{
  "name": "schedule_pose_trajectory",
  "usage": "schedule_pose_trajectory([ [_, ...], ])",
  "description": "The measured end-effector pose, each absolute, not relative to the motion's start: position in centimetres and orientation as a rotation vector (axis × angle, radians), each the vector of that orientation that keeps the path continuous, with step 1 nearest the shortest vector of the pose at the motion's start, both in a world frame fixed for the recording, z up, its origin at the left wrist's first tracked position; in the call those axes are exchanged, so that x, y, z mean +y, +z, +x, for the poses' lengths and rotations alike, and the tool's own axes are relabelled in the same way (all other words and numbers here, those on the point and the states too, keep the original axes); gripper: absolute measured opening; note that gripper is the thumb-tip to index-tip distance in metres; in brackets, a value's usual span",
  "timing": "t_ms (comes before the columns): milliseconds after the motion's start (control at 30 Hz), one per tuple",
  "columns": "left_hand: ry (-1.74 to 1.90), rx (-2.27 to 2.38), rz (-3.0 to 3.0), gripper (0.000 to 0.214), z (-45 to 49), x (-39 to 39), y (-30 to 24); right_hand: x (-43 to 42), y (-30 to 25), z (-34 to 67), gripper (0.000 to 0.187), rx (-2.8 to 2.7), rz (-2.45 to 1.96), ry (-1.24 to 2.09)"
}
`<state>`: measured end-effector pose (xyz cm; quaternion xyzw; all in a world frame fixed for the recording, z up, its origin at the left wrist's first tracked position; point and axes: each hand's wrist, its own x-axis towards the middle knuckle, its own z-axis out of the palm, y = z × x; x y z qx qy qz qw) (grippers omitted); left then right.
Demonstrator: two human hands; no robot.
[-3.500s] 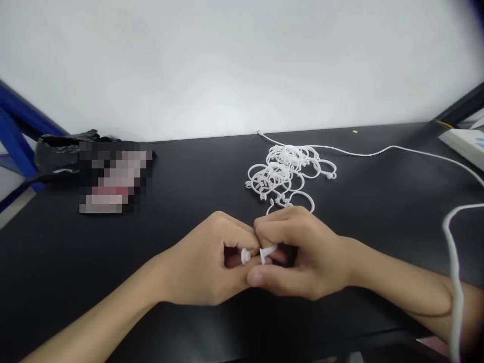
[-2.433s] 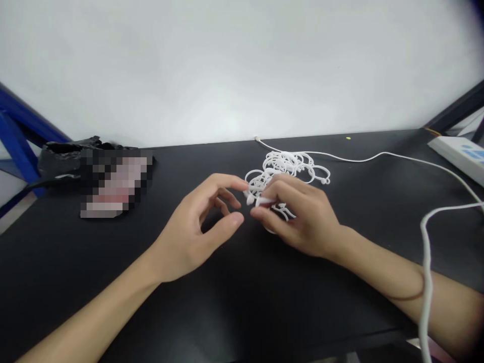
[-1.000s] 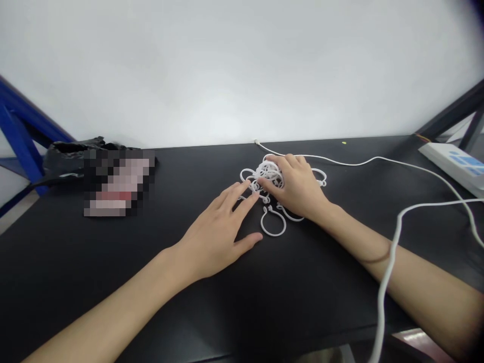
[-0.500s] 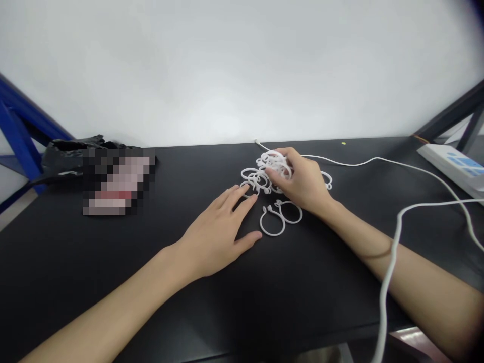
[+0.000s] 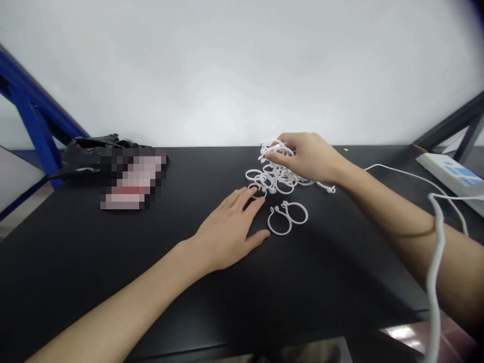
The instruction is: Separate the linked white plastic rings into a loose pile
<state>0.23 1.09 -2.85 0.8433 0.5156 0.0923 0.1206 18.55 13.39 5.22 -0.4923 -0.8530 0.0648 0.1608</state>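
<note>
A loose pile of white plastic curtain rings (image 5: 284, 184) lies on the black table. Just above the pile, my right hand (image 5: 308, 155) pinches some white curtain rings (image 5: 279, 146) between thumb and fingers; how many I cannot make out. My left hand (image 5: 229, 232) rests palm down with its fingers apart, the fingertips at a ring (image 5: 257, 190) on the pile's near left edge. Nearer to me, two open rings (image 5: 280, 222) with small eyelets lie side by side, right of my left thumb.
A black plastic bag (image 5: 88, 156) and a blurred-out pinkish packet (image 5: 138, 176) lie at the back left. A white device (image 5: 449, 174) with a blue panel stands at the right. A white cable (image 5: 434, 282) passes over my right forearm. Behind the black table (image 5: 181, 312) rises a white wall.
My right hand has lifted from the pile with rings in its grip, uncovering more rings beneath. My left hand stays spread at the pile's edge. The view has shifted slightly.
</note>
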Motion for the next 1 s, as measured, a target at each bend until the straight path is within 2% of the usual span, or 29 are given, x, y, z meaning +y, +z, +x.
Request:
schedule_pose_trajectory([
  [200, 0.319, 1.491, 2.478, 0.066, 0.2, 1.1, -2.9, 15.8, 6.1, 17.8, 0.049, -2.502, -1.472, 0.697],
  [300, 0.348, 1.484, 2.489, 0.065, 0.2, 1.1, -2.9, 17.1, 5.2, 17.7, 0.052, -2.559, -1.397, 0.738],
  [400, 0.367, 1.481, 2.493, 0.064, 0.3, 1.0, -3.0, 17.7, 4.3, 17.5, 0.05, -2.583, -1.43, 0.593],
  [600, 0.375, 1.48, 2.476, 0.062, 0.2, 1.0, -2.9, 17.0, 4.2, 17.9, 0.044, -2.531, -1.465, 0.035],
  [733, 0.423, 1.493, 2.504, 0.056, 0.2, 0.9, -2.9, 16.0, 4.2, 20.0, 0.042, -2.475, -1.392, 0.044],
  [833, 0.52, 1.524, 2.538, 0.059, 0.5, 0.8, -3.0, 14.3, 3.1, 22.2, 0.056, -2.484, -1.287, 0.05],
  [1000, 0.576, 1.516, 2.606, 0.089, 1.3, 1.6, -3.4, 10.7, -0.1, 24.7, 0.082, -2.594, -1.304, 0.018],
])
